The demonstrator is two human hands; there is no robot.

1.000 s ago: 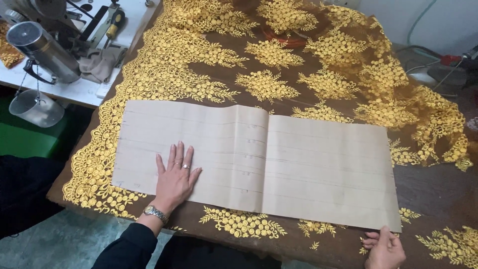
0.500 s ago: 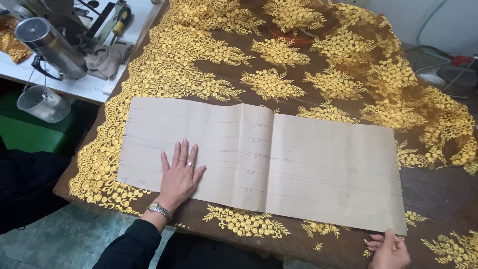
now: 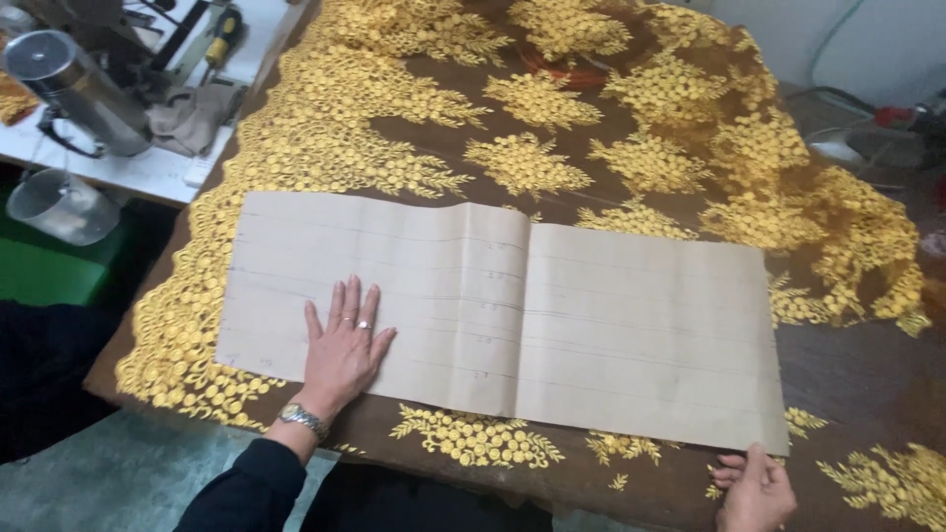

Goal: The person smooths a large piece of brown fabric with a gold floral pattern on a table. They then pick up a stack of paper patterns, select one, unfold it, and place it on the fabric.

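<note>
A long beige paper pattern point(image 3: 552, 315) with faint ruled lines and a fold near its middle lies flat on brown fabric with yellow embroidered flowers point(image 3: 552, 148). My left hand point(image 3: 343, 353) presses flat on the paper's left part, fingers spread, a ring on one finger and a watch on the wrist. My right hand point(image 3: 754, 488) is at the paper's near right corner, fingertips touching its edge at the bottom of the view. Whether it pinches the corner is unclear.
The fabric covers a table point(image 3: 867, 379) whose bare dark top shows at the right. A sewing machine point(image 3: 74, 89) and a yellow-handled tool point(image 3: 225, 30) sit on a white table at the upper left. Cables and a red object lie at the far right.
The view has shifted slightly; both hands stay in about the same places on the paper, which has not visibly moved.
</note>
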